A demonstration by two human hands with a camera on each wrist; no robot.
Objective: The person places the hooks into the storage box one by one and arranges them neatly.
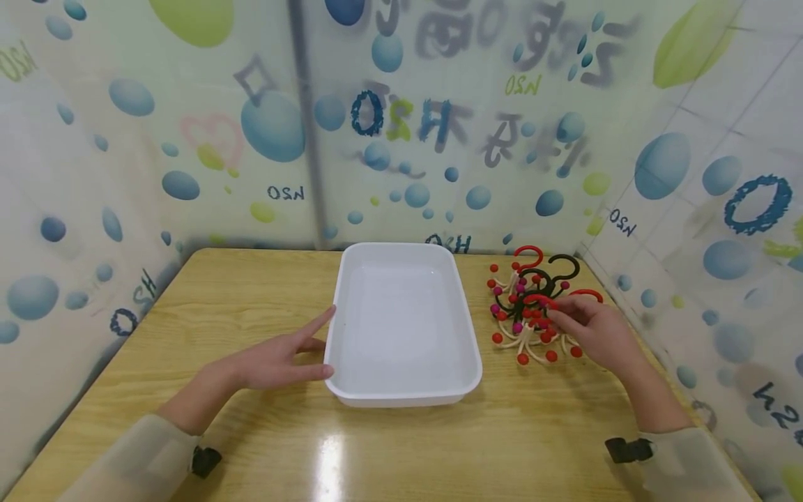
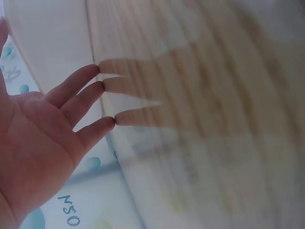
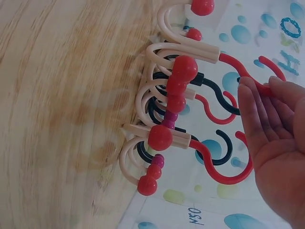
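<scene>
While our left hand (image 1: 276, 362), fingers spread wide, touches the left side of the white, rectangular, plastic-looking tray (image 1: 404, 328) on the yellow wood-grain counter (image 1: 533, 432), our right hand (image 1: 599, 331) pinches the red curved hook of a cream-pronged, ball-tipped hanger (image 3: 205, 51). That hanger stands in a crowded cluster right of the tray, beside a black, curved-hook hanger (image 3: 217, 94). We judge the step in hand as gripping one piece; the next move calls for a gentle lift, keeping prongs from snagging.
</scene>
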